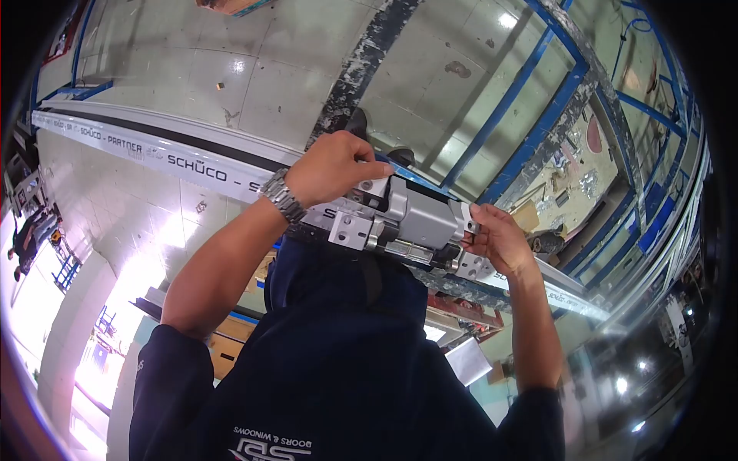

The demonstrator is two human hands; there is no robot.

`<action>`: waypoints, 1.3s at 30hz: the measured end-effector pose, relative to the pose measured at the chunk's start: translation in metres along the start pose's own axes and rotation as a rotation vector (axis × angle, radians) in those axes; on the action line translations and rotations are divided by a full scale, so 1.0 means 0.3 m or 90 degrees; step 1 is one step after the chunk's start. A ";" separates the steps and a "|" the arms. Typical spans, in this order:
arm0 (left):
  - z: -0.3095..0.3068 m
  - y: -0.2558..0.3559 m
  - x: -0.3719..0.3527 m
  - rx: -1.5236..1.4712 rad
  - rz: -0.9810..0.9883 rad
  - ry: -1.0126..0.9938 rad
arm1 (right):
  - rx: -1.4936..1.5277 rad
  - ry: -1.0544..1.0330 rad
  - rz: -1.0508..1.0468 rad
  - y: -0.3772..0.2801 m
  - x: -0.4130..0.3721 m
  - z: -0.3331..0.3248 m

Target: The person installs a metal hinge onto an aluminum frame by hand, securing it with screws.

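Head view. Grey metal fitting [415,217], blocky and machined, is sitting across a long pale rail [154,150] with printed lettering. Left hand [332,169], wearing a steel link watch [283,198], is clamping down over the fitting's top. Right hand [501,240] is pinching its end.

You wear a dark navy fabric top [338,369] whose sleeves end above the elbows, leaving both forearms bare. White printed lettering [273,443] on its front reads "DOORS & WINDOWS", next to a white logo cut off by the frame edge. A small white mark [141,365] shows on the left sleeve. A silver metal link-bracelet watch [283,198] circles the wrist behind your left hand [330,165]
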State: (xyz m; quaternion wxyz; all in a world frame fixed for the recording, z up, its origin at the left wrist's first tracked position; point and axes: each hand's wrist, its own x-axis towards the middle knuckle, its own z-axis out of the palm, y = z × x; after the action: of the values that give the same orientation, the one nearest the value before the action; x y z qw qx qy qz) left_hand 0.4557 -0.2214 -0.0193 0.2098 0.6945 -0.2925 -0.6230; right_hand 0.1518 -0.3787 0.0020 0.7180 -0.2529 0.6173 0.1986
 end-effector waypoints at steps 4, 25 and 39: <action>0.009 -0.015 0.011 0.025 0.044 0.027 | 0.010 -0.001 -0.031 -0.012 0.005 0.008; 0.022 0.046 -0.044 -0.040 -0.004 -0.043 | 0.007 -0.016 -0.173 0.068 -0.013 0.000; 0.055 0.038 0.003 -0.056 0.026 -0.051 | -0.092 -0.024 -0.157 0.075 0.055 -0.042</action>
State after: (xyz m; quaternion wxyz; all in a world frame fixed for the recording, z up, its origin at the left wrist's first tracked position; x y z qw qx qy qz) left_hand 0.4378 -0.2291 -0.0148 0.2406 0.6529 -0.2872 -0.6583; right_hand 0.1311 -0.3689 -0.0182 0.7280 -0.3746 0.5522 0.1574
